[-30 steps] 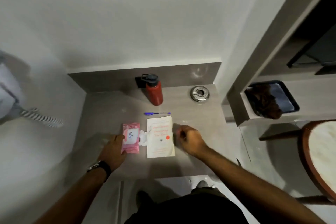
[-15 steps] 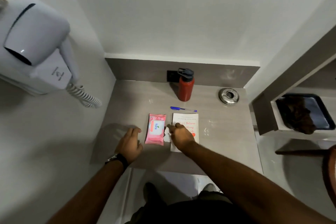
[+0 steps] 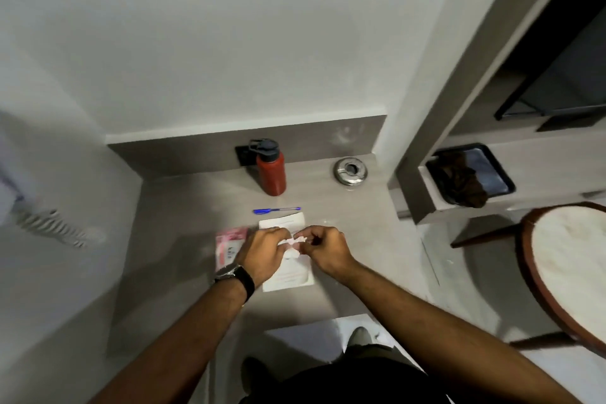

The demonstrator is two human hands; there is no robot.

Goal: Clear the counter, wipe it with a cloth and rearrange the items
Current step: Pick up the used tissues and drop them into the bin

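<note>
On the grey counter point(image 3: 183, 207) lie a pink wipes pack point(image 3: 229, 244), a white book point(image 3: 288, 272) and a blue pen point(image 3: 277, 209). A red bottle point(image 3: 270, 170) with a dark lid stands at the back, with a round metal ashtray point(image 3: 351, 170) to its right. My left hand point(image 3: 262, 251) and my right hand point(image 3: 323, 246) meet above the book, both pinching a small white wipe point(image 3: 292, 244) stretched between them. My left hand covers part of the pack.
A wall-mounted hair dryer's coiled cord point(image 3: 55, 229) hangs at the left. To the right, a shelf holds a black tray point(image 3: 492, 170) with a dark brown cloth point(image 3: 459, 180) in it. A round wood-rimmed table point(image 3: 570, 259) stands at the far right.
My right hand picked the white wipe up from beside the pack. My left hand came off the counter and joined it, so both now hold the wipe over the book.
</note>
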